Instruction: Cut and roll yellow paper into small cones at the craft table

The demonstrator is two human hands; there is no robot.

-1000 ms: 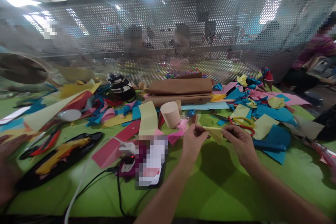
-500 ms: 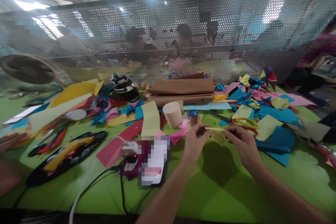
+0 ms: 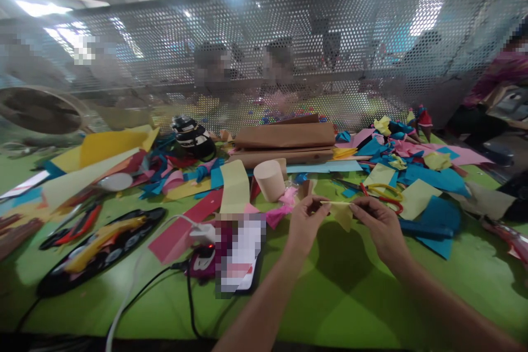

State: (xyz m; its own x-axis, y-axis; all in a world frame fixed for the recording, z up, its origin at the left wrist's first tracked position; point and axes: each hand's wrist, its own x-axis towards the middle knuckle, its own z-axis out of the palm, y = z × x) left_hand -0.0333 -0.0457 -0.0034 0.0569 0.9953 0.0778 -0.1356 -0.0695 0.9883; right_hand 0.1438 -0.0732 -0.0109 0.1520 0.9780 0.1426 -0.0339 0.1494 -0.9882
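Note:
A small piece of yellow paper (image 3: 341,214) is stretched between my two hands, above the green table (image 3: 342,308). My left hand (image 3: 306,220) pinches its left end, and my right hand (image 3: 377,225) pinches the right end. Its upper edge looks folded or rolled, and a pointed flap hangs below. Just left of my left hand lie a pink paper twist (image 3: 282,209) and a pale roll (image 3: 269,180) standing slightly tilted. Close behind my right hand are scissors with red and yellow handles (image 3: 388,193). A blue tool-like object (image 3: 427,229) rests to its right on blue paper.
A phone (image 3: 243,253), a purple power bank (image 3: 204,258) and cables lie at left. Beyond them is a black tray (image 3: 136,236) with yellow paper. Another person's hand (image 3: 18,231) is at far left. Brown paper (image 3: 284,136) and coloured scraps line the back, before a perforated metal screen (image 3: 256,27).
My hands stay pinched on the yellow paper, with little movement. The view shifts slightly sideways. At far left, the other person's hand has moved.

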